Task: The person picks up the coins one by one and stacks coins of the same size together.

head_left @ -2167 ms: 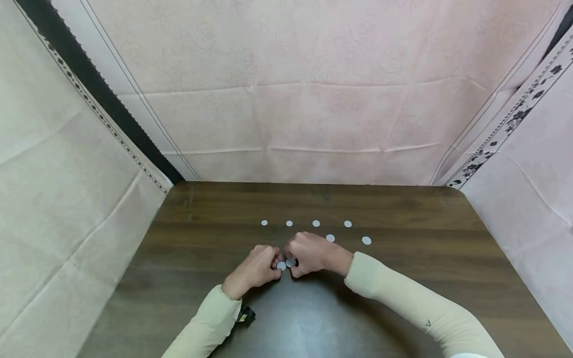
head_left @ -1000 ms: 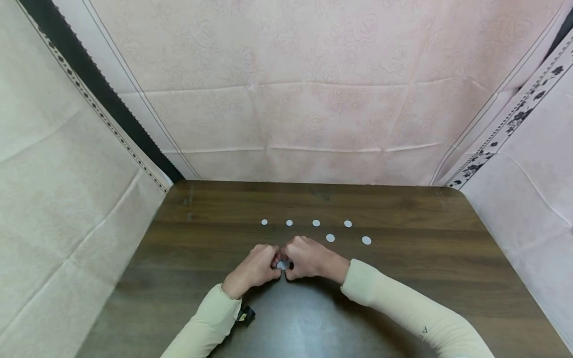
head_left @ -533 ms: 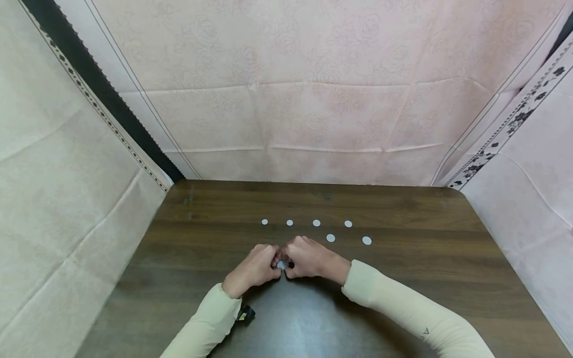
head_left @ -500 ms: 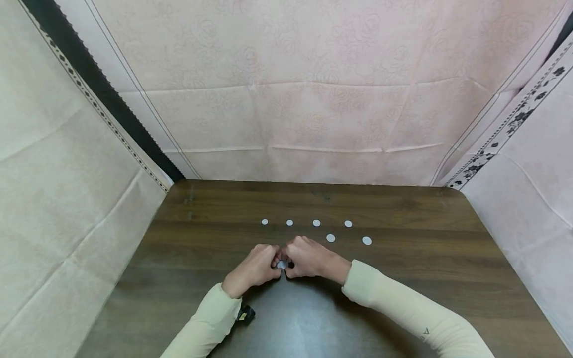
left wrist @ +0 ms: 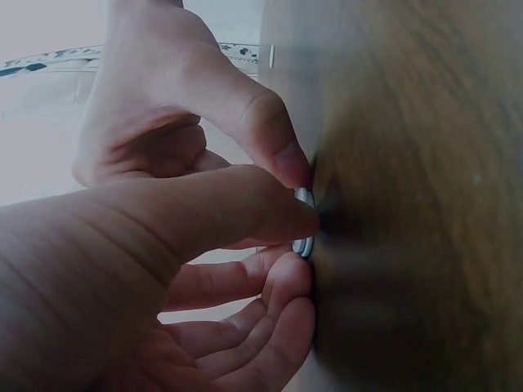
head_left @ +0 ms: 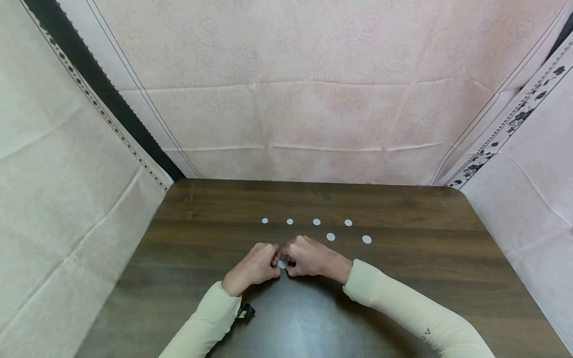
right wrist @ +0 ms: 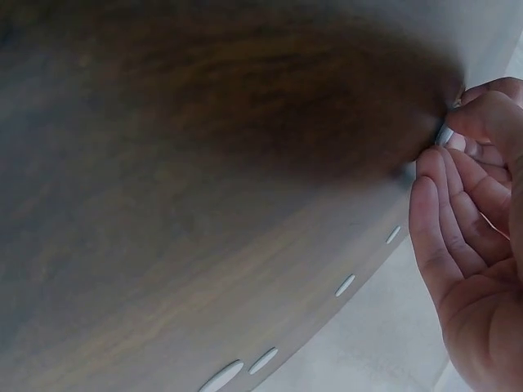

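At the middle of the table, my left hand (head_left: 254,263) and right hand (head_left: 310,256) meet around small white discs (head_left: 282,264). In the left wrist view two thin discs (left wrist: 302,247) lie one against the other, close over the wood. My left thumb and fingers pinch them, and the right thumb (left wrist: 265,131) comes in at their far edge. The right wrist view shows the discs' edge (right wrist: 443,135) between the curled thumb and fingers of my right hand (right wrist: 478,220). From above they line up as one round shape, and the fingers hide part of the rims.
Beyond the hands several loose white discs lie flat on the brown wooden table (head_left: 215,209): a far row with one disc (head_left: 316,222), and a nearer pair with one disc (head_left: 366,239). Pale patterned cloth (head_left: 286,124) hangs behind the table and along both sides.
My right hand has moved slightly left, bringing its disc over the one in my left hand. The two discs, side by side earlier, now line up as one. The loose discs have stayed put.
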Tool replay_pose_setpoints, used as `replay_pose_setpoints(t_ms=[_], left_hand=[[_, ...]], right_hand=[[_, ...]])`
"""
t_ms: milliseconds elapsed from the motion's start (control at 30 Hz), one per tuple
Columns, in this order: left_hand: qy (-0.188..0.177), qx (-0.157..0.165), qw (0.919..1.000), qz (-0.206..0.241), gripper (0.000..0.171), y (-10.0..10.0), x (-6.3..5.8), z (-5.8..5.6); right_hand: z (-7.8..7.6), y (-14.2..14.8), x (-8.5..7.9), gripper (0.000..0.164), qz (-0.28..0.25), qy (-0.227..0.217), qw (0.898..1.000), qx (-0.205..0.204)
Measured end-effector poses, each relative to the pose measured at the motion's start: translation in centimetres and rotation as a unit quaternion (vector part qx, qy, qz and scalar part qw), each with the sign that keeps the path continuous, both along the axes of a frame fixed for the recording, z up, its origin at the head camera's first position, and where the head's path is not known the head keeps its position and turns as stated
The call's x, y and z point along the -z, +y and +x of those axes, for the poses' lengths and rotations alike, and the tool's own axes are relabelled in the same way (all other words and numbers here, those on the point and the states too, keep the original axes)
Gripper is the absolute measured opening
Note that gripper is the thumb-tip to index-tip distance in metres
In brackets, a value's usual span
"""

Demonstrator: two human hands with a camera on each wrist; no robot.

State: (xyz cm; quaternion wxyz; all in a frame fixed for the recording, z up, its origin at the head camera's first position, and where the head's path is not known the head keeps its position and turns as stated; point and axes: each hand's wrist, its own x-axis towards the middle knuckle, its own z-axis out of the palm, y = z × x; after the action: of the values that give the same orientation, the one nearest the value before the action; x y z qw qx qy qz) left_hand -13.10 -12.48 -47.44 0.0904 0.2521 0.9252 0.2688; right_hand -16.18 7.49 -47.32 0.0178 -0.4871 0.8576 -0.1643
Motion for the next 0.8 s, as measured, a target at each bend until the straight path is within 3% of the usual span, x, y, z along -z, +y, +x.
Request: replay_pose_setpoints(t_ms=[800], left_hand=[[-0.031, -0.003, 0.9995, 0.007, 0.016, -0.29, -0.17, -0.23]], right_hand=[[0.03, 0.01, -0.19, 0.008, 0.008, -0.017, 1.0, -0.003]])
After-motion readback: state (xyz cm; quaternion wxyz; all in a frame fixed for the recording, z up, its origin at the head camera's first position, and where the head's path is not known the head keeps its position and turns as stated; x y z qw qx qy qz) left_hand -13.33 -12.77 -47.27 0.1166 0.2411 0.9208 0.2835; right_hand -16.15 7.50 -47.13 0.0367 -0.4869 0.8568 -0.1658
